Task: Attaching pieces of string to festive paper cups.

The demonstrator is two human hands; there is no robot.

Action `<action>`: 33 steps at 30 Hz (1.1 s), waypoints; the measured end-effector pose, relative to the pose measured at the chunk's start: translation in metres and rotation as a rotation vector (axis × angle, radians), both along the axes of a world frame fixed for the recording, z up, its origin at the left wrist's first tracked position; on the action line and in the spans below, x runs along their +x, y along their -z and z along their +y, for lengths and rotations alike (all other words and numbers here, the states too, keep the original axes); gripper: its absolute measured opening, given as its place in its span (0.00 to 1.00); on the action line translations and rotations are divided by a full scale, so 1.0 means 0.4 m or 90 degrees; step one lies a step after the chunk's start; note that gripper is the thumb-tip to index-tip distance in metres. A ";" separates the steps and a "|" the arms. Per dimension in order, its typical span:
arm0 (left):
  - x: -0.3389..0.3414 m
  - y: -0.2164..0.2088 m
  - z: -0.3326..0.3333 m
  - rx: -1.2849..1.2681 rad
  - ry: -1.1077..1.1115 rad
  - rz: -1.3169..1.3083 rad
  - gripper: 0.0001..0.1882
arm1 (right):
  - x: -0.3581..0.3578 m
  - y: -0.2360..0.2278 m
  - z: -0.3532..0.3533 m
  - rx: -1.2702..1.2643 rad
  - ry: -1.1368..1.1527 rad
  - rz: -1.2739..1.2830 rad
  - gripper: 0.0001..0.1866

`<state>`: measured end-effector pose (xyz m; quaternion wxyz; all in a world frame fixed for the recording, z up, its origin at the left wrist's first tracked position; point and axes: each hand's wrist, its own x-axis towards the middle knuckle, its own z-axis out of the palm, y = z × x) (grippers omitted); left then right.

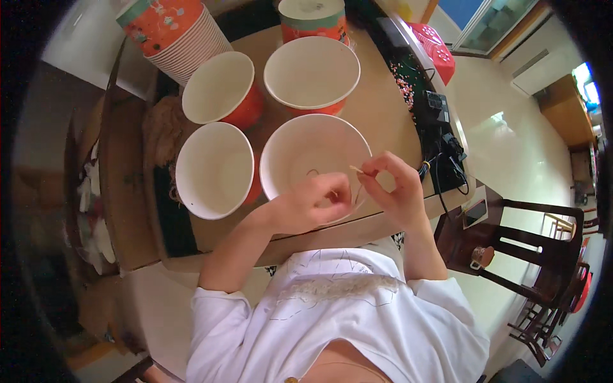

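Both hands are over the near rim of a large white paper bucket [290,143]. My right hand [396,191] pinches a thin pale strand [355,169] between thumb and fingertips, its short end sticking out toward the left. My left hand [322,201] is beside it with the fingers curled together; what they hold, if anything, is hidden. A fine thread seems to run down between the two hands. A thin brownish loop [311,172] shows against the bucket's inside, just above my left hand.
Three more open buckets, a tall one [214,172], one behind it [217,89] and a wide one [313,70], stand around. Farther back are a nested orange stack [182,38] and another bucket [313,25]. Black adapters with cables [447,140] lie right; a dark chair [511,242] stands beyond.
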<state>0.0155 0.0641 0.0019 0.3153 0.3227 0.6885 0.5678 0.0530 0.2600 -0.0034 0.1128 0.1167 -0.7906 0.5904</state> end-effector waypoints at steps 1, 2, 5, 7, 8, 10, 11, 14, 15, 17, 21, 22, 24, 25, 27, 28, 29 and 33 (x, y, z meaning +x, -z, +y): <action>0.000 0.001 0.003 -0.003 0.005 -0.002 0.07 | 0.000 -0.001 0.000 -0.003 0.005 -0.002 0.06; 0.000 0.003 0.006 0.030 -0.066 -0.101 0.06 | 0.001 -0.002 0.000 -0.008 -0.010 -0.002 0.06; -0.009 0.006 0.012 0.055 -0.147 -0.233 0.06 | 0.001 0.002 0.008 0.004 -0.035 -0.002 0.06; -0.011 0.004 0.012 0.046 -0.163 -0.265 0.06 | 0.003 0.004 0.012 0.019 -0.052 -0.003 0.07; -0.013 0.002 0.011 0.060 -0.211 -0.231 0.06 | 0.004 0.003 0.014 0.040 -0.069 0.017 0.07; -0.016 -0.008 0.010 0.118 -0.264 -0.218 0.08 | 0.005 -0.005 0.020 0.060 -0.077 0.035 0.07; -0.017 -0.010 0.005 0.114 -0.259 -0.220 0.08 | 0.005 -0.012 0.022 0.077 -0.082 0.038 0.07; -0.008 -0.011 0.000 -0.014 -0.116 0.069 0.06 | 0.005 -0.001 0.023 0.058 -0.077 0.026 0.07; 0.002 -0.011 0.009 -0.006 -0.123 0.184 0.05 | 0.005 0.003 0.022 0.025 -0.074 0.015 0.07; 0.012 -0.012 0.022 0.000 -0.127 0.298 0.04 | 0.005 0.009 0.021 0.006 -0.063 0.006 0.07; 0.014 -0.010 0.029 -0.056 -0.147 0.435 0.03 | 0.005 0.011 0.022 -0.002 -0.049 0.021 0.06; 0.015 -0.008 0.027 -0.063 -0.133 0.506 0.03 | 0.004 0.011 0.021 -0.004 -0.048 0.021 0.06; 0.024 -0.021 0.033 -0.128 -0.141 0.564 0.03 | 0.002 0.008 0.021 0.015 -0.062 0.026 0.06; 0.028 -0.027 0.037 -0.192 -0.150 0.622 0.03 | 0.003 0.008 0.021 0.015 -0.061 0.026 0.06; 0.031 -0.028 0.039 -0.201 -0.149 0.669 0.04 | 0.002 0.012 0.020 0.038 -0.053 0.041 0.05; 0.033 -0.029 0.040 -0.210 -0.149 0.717 0.05 | 0.003 0.013 0.018 0.038 -0.055 0.043 0.05; 0.034 -0.024 0.042 -0.211 -0.151 0.718 0.05 | 0.004 0.014 0.015 0.045 -0.046 0.045 0.05; 0.027 -0.019 0.044 -0.084 -0.146 0.455 0.08 | 0.011 0.023 0.012 0.051 -0.041 0.053 0.06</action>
